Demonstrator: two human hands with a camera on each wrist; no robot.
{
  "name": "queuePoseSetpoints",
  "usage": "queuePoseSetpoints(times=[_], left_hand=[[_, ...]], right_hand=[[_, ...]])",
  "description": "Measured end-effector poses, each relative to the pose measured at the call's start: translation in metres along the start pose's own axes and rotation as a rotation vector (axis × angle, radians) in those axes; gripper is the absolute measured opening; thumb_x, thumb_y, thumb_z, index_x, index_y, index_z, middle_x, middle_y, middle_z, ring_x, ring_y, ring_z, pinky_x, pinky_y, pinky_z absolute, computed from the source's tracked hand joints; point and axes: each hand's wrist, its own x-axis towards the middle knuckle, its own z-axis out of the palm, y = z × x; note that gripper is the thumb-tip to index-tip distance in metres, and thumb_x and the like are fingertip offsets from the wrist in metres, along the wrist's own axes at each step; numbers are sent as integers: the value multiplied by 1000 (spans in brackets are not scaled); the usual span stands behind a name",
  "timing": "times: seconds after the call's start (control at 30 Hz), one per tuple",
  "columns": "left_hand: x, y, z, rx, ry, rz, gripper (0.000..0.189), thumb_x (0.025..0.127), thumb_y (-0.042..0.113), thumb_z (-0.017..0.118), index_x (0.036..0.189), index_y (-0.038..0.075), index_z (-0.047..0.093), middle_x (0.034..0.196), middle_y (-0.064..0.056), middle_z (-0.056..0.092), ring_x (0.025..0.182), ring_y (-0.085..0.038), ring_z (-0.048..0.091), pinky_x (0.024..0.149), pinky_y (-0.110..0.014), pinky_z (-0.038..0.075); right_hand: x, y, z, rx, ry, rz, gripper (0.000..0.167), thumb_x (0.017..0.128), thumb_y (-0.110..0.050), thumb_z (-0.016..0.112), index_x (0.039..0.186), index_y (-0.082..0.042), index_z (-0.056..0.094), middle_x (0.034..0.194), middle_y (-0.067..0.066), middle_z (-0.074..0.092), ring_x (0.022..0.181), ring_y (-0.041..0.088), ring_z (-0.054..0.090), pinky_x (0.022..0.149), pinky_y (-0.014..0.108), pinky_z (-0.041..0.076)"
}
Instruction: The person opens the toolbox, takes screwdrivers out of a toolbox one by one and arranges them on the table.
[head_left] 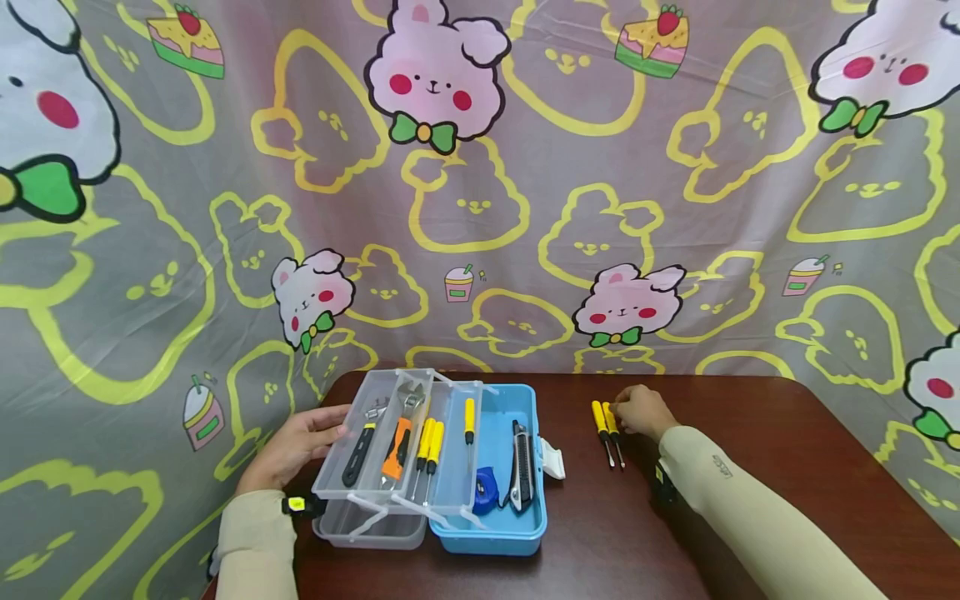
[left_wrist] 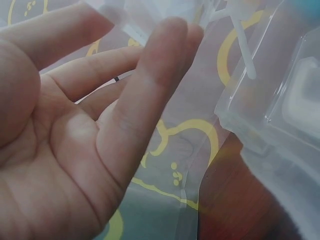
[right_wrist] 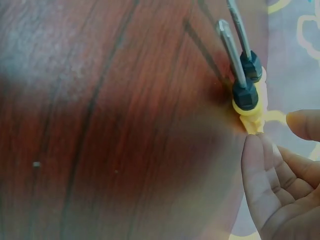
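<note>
The left hand (head_left: 303,442) reaches forward, its palm (left_wrist: 60,155) bared to the wrist camera, its fingers (left_wrist: 147,82) long and barely bent. Behind it the left forearm (head_left: 257,546) rises almost straight, in a pale sleeve. Well apart to its right, and slightly farther forward, is the right hand (head_left: 641,410) — fingertips together, thumb (right_wrist: 306,125) held away from them. The right forearm (head_left: 772,508) slants back to that hand's right, sleeved alike.

A beige, creased long fabric sleeve (head_left: 257,542) covers the left arm; a matching beige fabric sleeve (head_left: 765,517) on the right bears small dark lettering (head_left: 722,466). A black wristband with a bright yellow patch (head_left: 298,505) sits at the left cuff; a black wrist-worn device (head_left: 663,485), perhaps similar, shows dimly at the right.
</note>
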Motion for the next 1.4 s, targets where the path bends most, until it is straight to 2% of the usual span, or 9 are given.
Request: queuePoseSetpoints(times=[0.33,0.67,0.93,1.2,1.4], left_hand=[[1,0,0,0,-1,-1,60,94,24,67,143,-2,45,133,-22,55,105,-31,64,83,-42,54],[3,5,-1,11,2,2,59,93,23,67,143,-1,46,132,-21,56,104,-31,64,83,-42,54],[2,6,-1,8,3,-8,59,94,23,66,143,-1,45,133,-22,55,105,-30,64,83,-42,54],[1,3,0,7,8,-7,59,94,24,67,143,0,45,132,-21,56,104,-31,64,83,-42,54],[-1,3,1,2,11,-14,59,94,24,66,144,0,45,132,-21,56,104,-30,64,84,-42,54]], right_hand=[[-1,-6,0,-6,2,-43,32,95,-15,62,115,9,61,87,12,66,67,19,63,61,33,56],[-9,-32,-1,-16,1,-85,35,95,-20,63,118,6,63,81,15,66,64,22,62,60,32,52],[-11,-51,4,6,8,-153,38,95,-23,63,121,4,62,100,15,64,73,23,65,63,33,55],[-16,-71,6,52,3,-203,37,97,-23,62,123,3,61,92,10,65,75,25,64,69,35,56],[-17,-89,2,101,21,-229,37,97,-24,62,123,2,61,98,12,65,75,24,64,73,38,57]])
